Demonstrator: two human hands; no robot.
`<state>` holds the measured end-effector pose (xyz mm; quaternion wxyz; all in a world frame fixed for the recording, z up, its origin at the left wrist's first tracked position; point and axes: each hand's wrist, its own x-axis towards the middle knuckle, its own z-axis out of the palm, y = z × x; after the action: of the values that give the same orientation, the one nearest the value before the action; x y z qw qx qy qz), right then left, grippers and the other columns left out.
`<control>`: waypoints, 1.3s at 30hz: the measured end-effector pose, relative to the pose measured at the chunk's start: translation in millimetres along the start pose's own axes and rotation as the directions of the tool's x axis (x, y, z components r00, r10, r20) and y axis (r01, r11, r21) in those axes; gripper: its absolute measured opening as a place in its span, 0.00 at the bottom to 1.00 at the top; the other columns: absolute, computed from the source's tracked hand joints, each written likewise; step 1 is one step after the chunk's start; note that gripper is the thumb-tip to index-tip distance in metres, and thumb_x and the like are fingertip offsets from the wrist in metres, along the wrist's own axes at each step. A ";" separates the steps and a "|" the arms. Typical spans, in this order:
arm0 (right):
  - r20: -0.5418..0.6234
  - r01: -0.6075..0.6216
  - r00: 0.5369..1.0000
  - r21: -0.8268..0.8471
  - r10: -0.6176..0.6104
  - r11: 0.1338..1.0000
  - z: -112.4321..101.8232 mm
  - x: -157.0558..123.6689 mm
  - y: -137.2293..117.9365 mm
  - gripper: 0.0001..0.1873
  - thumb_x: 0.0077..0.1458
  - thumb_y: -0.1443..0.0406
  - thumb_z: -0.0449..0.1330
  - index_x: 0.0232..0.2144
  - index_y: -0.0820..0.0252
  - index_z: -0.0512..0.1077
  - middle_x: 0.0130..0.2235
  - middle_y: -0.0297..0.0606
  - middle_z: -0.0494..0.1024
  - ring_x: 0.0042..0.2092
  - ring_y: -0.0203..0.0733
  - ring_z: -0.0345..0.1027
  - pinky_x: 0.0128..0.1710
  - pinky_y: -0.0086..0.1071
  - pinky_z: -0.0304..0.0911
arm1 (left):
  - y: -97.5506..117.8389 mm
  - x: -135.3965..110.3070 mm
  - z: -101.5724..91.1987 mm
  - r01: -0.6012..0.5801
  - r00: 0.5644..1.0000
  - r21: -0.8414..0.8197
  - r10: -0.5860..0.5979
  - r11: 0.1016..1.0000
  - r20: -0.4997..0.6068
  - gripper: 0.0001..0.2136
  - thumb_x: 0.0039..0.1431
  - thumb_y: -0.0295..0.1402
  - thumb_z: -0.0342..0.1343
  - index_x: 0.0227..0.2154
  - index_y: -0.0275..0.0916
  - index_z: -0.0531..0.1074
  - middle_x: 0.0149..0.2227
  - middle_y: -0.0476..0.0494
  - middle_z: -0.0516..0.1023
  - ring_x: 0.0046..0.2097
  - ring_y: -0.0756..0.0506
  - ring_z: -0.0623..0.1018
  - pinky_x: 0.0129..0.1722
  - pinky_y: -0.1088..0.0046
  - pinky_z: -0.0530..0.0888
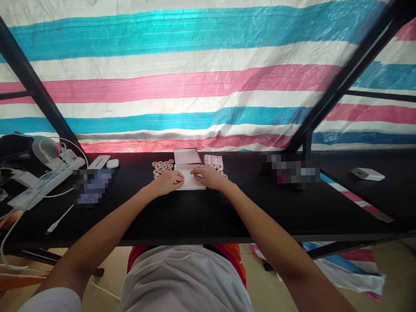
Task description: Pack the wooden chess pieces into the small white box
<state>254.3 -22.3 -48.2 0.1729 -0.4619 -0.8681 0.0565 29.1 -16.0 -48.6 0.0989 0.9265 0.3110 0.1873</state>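
Both my hands rest on a flat white folded sheet (191, 183) on the black table (203, 220). My left hand (169, 180) lies on its left edge with fingers curled down onto it. My right hand (208, 176) lies on its right part, fingers bent and pressing it. Round wooden game pieces with red marks (163, 166) lie in a cluster just left of the sheet, and more pieces (218, 168) lie to the right. A white open box (186, 156) stands behind the sheet, with a pink printed packet (213, 159) beside it.
White power strips and cables (41, 180) crowd the table's left end, with a small white device (112, 163) nearby. Another white device (367, 173) sits on a second black table at right. Black frame posts (28, 76) and a striped tarp (198, 83) stand behind.
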 end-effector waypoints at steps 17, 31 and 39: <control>0.000 -0.012 1.000 0.005 0.012 1.000 -0.9 -0.5 0.2 0.14 0.58 0.70 0.52 0.44 0.60 0.74 0.42 0.42 0.77 0.44 0.42 0.69 0.47 0.35 0.62 | 14.0 -3.3 -12.4 -0.017 0.999 0.255 0.006 0.967 0.043 0.18 0.65 0.42 0.43 0.36 0.40 0.77 0.36 0.44 0.78 0.44 0.44 0.70 0.49 0.67 0.63; -0.004 -0.007 1.000 -0.005 0.007 1.000 0.8 0.4 1.4 0.14 0.58 0.70 0.52 0.44 0.59 0.74 0.41 0.42 0.77 0.44 0.42 0.69 0.47 0.34 0.62 | 11.6 -5.7 -5.0 -0.065 0.997 0.342 0.050 0.937 0.055 0.20 0.66 0.45 0.41 0.44 0.41 0.74 0.52 0.45 0.73 0.56 0.42 0.66 0.60 0.62 0.54; -0.005 -0.008 1.000 -0.007 0.008 1.000 0.3 0.1 0.6 0.14 0.58 0.71 0.52 0.43 0.60 0.74 0.42 0.43 0.77 0.44 0.43 0.70 0.47 0.35 0.62 | 7.0 -4.9 -0.8 0.015 0.999 0.335 -0.030 0.942 0.040 0.24 0.65 0.49 0.40 0.45 0.39 0.74 0.54 0.40 0.70 0.58 0.39 0.64 0.58 0.61 0.56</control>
<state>254.6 -21.8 -48.6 0.1731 -0.4663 -0.8659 0.0532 28.9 -24.5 -47.2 -0.0506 0.9302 0.3467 0.1099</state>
